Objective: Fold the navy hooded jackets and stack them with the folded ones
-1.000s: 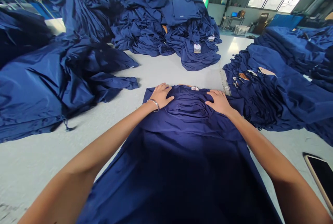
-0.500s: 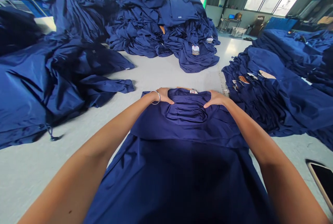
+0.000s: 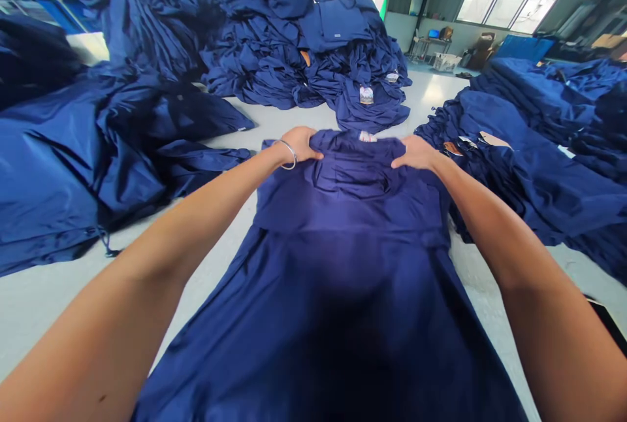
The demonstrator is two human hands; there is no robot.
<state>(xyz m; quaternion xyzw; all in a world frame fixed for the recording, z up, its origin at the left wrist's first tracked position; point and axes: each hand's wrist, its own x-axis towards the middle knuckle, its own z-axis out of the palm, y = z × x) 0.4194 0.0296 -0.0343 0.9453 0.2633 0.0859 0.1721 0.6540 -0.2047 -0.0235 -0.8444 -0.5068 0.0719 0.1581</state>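
Observation:
A dark blue garment (image 3: 347, 239) stretches from the lower edge up to my two hands, its gathered collar at the top and a white tag (image 3: 367, 137) behind the collar. My left hand (image 3: 300, 144), with a silver bangle at the wrist, grips the collar's left side, thumb on top and fingers behind the cloth. On the collar's right side my right hand (image 3: 414, 153) grips the same garment, thumb pointing inward. The fingers under the cloth are partly hidden.
Blue garments are heaped at the left (image 3: 73, 161), at the back (image 3: 294, 36) and at the right (image 3: 533, 147), on a pale work surface (image 3: 215, 265). A phone (image 3: 610, 324) lies at the right edge. A person is partly visible behind the back heap.
Both hands have moved away from me and up in the view, drawing the garment's collar end with them towards the back heap. The phone shows less at the right edge.

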